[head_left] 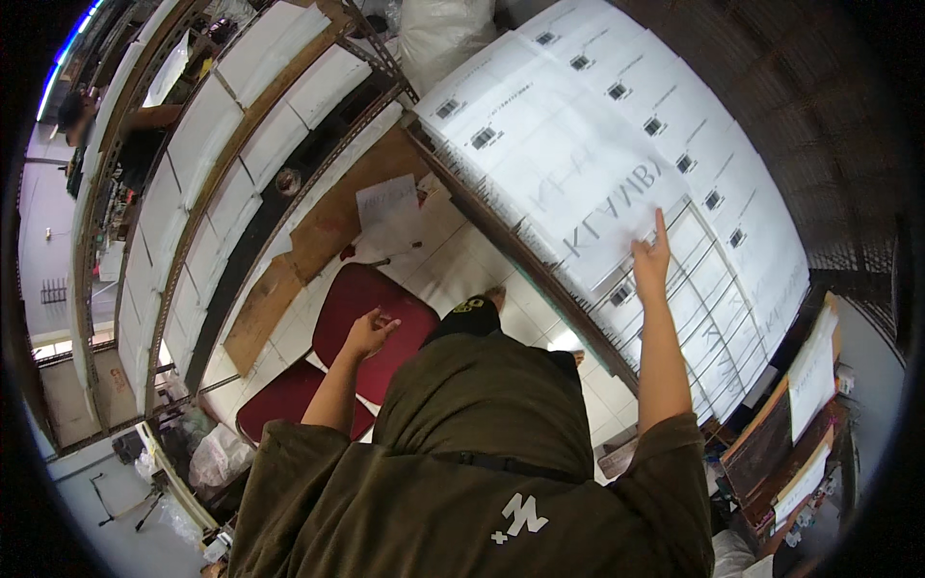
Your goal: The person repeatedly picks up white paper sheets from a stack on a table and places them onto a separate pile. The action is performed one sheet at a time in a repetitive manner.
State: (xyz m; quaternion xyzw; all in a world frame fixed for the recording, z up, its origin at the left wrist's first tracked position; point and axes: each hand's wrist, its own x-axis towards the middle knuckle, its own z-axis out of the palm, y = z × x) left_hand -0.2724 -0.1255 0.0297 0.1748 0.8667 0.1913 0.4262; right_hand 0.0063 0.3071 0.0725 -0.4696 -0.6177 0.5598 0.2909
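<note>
My right hand (652, 255) is over a broad white surface of what look like cartons or sheets (540, 125), marked with dark lettering and small printed labels. Its index finger is stretched toward the far side. The other fingers look partly folded, and no held thing shows in them. Whether the hand touches the surface I cannot tell. Thin dark lines (718, 299), like rods or straps, cross the white surface beside that forearm. My left hand (373, 334) hangs in front of a dark red chair seat (352, 299), fingers loosely bent and apart, holding nothing.
To the left, metal racks carry rows of white boxes (207, 125). A brown cardboard sheet (328, 231) and a white paper (387, 200) lie below them. A plastic bag (222, 458) sits lower left. A wooden shelf (771, 443) stands at right. Another person (72, 120) is at far left.
</note>
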